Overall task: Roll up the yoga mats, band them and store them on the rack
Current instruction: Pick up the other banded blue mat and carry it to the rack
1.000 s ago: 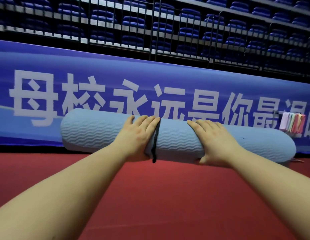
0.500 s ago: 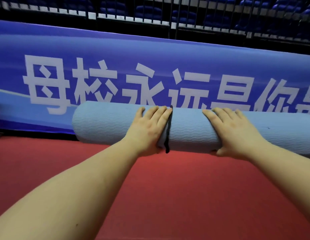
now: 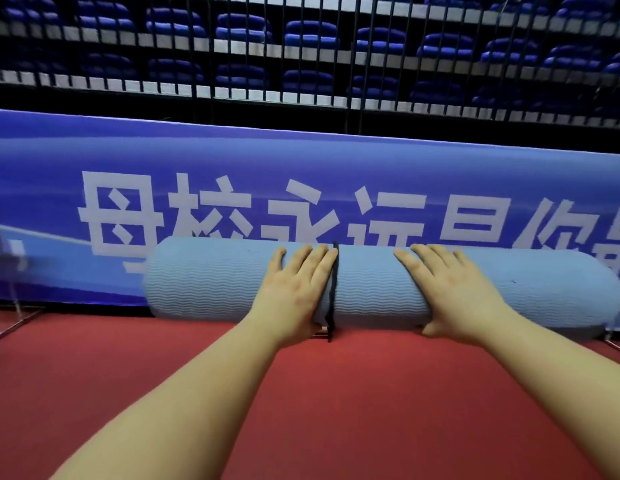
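Both hands stay on the rolled mat (image 3: 211,282), as half a second ago: the left hand (image 3: 294,292) lies flat with fingers spread beside the black band (image 3: 332,292), the right hand (image 3: 453,289) flat and spread further along. The mat lies across the red floor (image 3: 336,410) against the blue banner (image 3: 301,168) (more seats (image 3: 308,32) show above it than before).
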Available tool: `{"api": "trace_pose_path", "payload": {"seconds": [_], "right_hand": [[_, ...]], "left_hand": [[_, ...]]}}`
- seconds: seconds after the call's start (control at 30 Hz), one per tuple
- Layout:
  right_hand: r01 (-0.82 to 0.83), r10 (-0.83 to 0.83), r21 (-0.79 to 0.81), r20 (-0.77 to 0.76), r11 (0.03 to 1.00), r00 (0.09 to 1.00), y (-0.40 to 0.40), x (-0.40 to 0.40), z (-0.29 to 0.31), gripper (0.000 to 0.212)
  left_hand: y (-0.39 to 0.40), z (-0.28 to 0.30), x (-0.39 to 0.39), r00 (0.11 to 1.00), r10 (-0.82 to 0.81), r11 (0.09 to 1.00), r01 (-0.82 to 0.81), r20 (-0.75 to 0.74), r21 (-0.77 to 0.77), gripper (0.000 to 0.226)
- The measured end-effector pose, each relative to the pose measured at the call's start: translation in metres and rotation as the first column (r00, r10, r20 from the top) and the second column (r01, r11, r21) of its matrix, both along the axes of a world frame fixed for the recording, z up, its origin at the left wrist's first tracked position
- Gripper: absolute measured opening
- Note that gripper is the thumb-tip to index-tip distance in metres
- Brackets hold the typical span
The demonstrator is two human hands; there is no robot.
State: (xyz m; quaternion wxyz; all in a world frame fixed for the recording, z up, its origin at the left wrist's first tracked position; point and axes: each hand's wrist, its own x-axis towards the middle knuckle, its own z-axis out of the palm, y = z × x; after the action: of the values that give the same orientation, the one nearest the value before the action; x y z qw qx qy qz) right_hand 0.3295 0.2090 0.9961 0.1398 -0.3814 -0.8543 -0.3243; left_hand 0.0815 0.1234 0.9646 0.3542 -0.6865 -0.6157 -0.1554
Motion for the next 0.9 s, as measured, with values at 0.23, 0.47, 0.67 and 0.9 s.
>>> {"api": "trace_pose_path", "payload": {"seconds": [0.23, 0.47, 0.67, 0.9], "right_hand": [[-0.001, 0.000, -0.062, -0.015, 0.998, 1.000, -0.012, -0.023, -0.020, 0.129], [-0.005, -0.002, -0.188, -0.038, 0.982, 0.999, 0.059, -0.025, -0.068, 0.128], [-0.064, 0.067, -0.177, 0.011, 0.982, 0.998, 0.161, -0.012, -0.055, 0.120], [-0.045, 0.056, -0.288, 0.028, 0.956, 0.998, 0.270, -0.002, -0.078, 0.120]], "left_hand": [[-0.022, -0.001, -0.017, 0.998, 0.023, 0.990, -0.031, -0.057, -0.138, 0.109], [0.047, -0.034, -0.015, 0.996, 0.039, 0.983, -0.052, -0.078, -0.178, 0.107], [0.148, -0.043, -0.002, 0.997, 0.075, 0.979, -0.074, -0.002, -0.192, 0.114], [0.249, -0.059, 0.015, 0.996, 0.093, 0.961, -0.084, 0.020, -0.262, 0.115]]}}
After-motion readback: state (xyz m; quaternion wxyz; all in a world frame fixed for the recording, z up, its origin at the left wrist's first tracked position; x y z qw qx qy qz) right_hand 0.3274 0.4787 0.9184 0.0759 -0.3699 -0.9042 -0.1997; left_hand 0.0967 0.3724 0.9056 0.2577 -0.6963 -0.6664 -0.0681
